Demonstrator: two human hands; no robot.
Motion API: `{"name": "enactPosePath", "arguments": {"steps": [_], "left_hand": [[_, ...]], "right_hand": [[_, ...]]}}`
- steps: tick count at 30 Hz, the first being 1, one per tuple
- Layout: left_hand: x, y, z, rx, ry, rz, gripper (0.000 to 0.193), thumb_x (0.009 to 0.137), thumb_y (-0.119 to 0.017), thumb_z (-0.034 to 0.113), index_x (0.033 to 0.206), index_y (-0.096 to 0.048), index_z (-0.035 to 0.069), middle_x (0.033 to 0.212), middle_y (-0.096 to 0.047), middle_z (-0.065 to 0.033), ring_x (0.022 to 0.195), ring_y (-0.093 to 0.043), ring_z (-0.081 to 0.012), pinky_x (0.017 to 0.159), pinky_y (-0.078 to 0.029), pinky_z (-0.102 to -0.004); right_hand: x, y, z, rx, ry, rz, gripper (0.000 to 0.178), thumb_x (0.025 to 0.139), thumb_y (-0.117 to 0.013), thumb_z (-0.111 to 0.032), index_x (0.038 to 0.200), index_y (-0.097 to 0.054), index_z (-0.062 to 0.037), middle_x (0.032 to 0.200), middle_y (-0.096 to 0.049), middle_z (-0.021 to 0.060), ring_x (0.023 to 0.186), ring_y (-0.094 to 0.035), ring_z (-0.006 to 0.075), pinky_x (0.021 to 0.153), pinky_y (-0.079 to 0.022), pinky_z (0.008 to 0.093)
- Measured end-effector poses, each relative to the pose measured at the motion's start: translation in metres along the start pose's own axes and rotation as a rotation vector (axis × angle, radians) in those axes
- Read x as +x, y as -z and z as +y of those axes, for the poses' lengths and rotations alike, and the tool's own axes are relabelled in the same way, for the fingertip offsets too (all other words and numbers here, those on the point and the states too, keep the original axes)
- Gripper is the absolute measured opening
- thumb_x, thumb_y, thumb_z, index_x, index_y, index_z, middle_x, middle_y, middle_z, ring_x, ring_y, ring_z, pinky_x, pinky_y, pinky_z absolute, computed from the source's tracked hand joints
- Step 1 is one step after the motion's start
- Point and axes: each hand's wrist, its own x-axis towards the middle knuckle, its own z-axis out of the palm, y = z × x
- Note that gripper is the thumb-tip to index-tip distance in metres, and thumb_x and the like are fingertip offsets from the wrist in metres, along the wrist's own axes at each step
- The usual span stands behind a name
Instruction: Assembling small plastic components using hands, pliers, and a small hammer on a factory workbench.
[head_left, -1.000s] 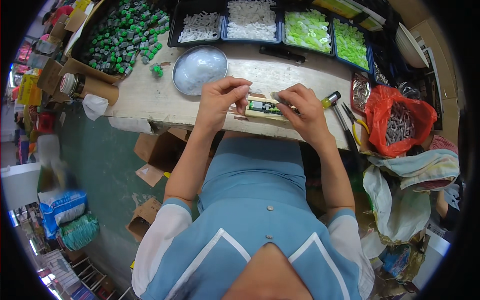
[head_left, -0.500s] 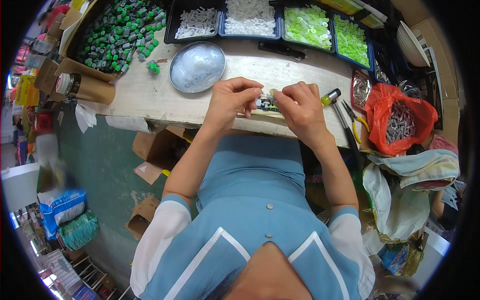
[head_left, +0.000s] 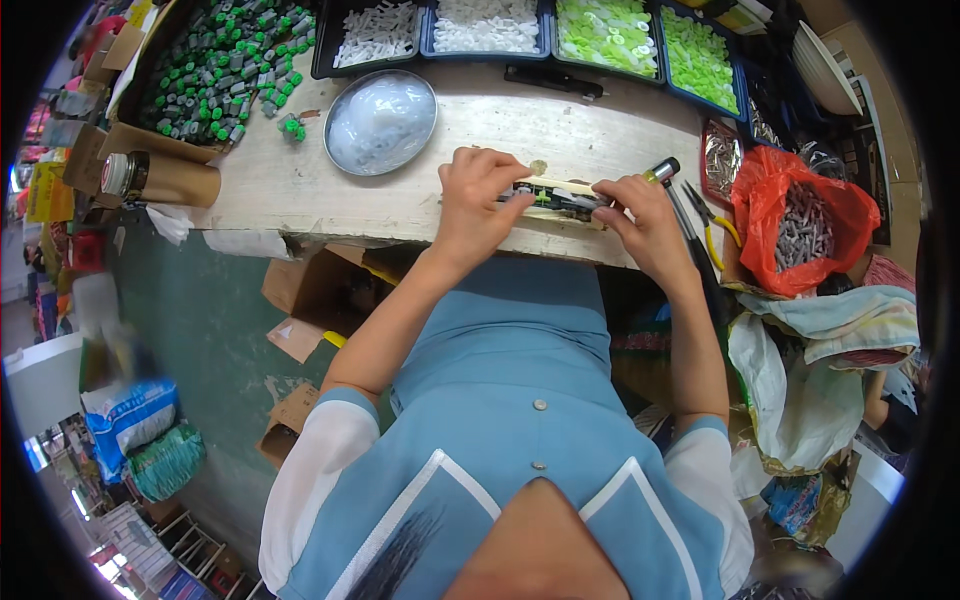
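At the table's front edge lies a narrow dark assembly with small green and white parts, alongside pale strips. My left hand has thumb and index finger curled round its left end, near a small white piece; what they pinch is mostly hidden. My right hand has its thumb and fingers closed about the right end of the assembly. A small yellowish lump sits on the table just behind it. Right of my right hand lies a screwdriver-like tool with a yellow-green and black handle.
A round metal dish holds pale, glossy material. Behind are trays of white parts and light-green discs. A box of green-grey pieces and a brown jar stand left. Yellow-handled pliers and a red bag lie right.
My right hand has moved right, from beside my left hand to the assembly's right end, uncovering more of the assembly. My left hand has come down onto the left end. The view has shifted slightly.
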Motion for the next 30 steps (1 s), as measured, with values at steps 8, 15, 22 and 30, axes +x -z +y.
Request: {"name": "enactPosePath", "arguments": {"steps": [8,15,22,30], "left_hand": [[-0.005,-0.021,0.000,0.029,0.091,-0.078,0.030,0.061,-0.073,0.013,0.091,-0.066,0.010,0.099,-0.056,-0.0007,0.100,-0.043,-0.0214,0.085,-0.027,-0.0343],[-0.003,-0.022,0.001,-0.034,0.229,-0.138,0.031,0.060,-0.073,0.012,0.090,-0.067,0.012,0.093,-0.055,-0.0002,0.097,-0.043,-0.0194,0.085,-0.027,-0.0329],[-0.002,-0.022,0.002,-0.060,0.276,-0.149,0.030,0.060,-0.072,0.011,0.089,-0.068,0.013,0.091,-0.055,0.0001,0.095,-0.044,-0.0187,0.085,-0.027,-0.0322],[-0.002,-0.023,0.002,-0.059,0.284,-0.135,0.030,0.059,-0.072,0.011,0.088,-0.068,0.013,0.089,-0.054,0.0004,0.094,-0.045,-0.0181,0.085,-0.027,-0.0319]], "right_hand": [[0.009,-0.003,-0.001,0.046,-0.019,-0.046,0.020,0.071,-0.068,-0.008,0.090,-0.063,-0.0010,0.072,-0.059,0.0099,0.071,-0.055,0.0254,0.067,-0.040,0.0341],[0.014,-0.002,0.003,0.124,-0.026,-0.080,0.020,0.071,-0.067,-0.006,0.090,-0.063,0.0011,0.070,-0.059,0.0117,0.064,-0.055,0.0251,0.060,-0.042,0.0338],[0.017,0.000,0.000,0.188,-0.050,-0.115,0.020,0.071,-0.066,-0.004,0.090,-0.063,0.0023,0.072,-0.060,0.0130,0.066,-0.057,0.0256,0.062,-0.043,0.0331],[0.020,-0.001,-0.002,0.149,-0.054,-0.121,0.019,0.072,-0.065,-0.005,0.090,-0.063,0.0020,0.072,-0.060,0.0128,0.067,-0.057,0.0257,0.063,-0.044,0.0335]]}}
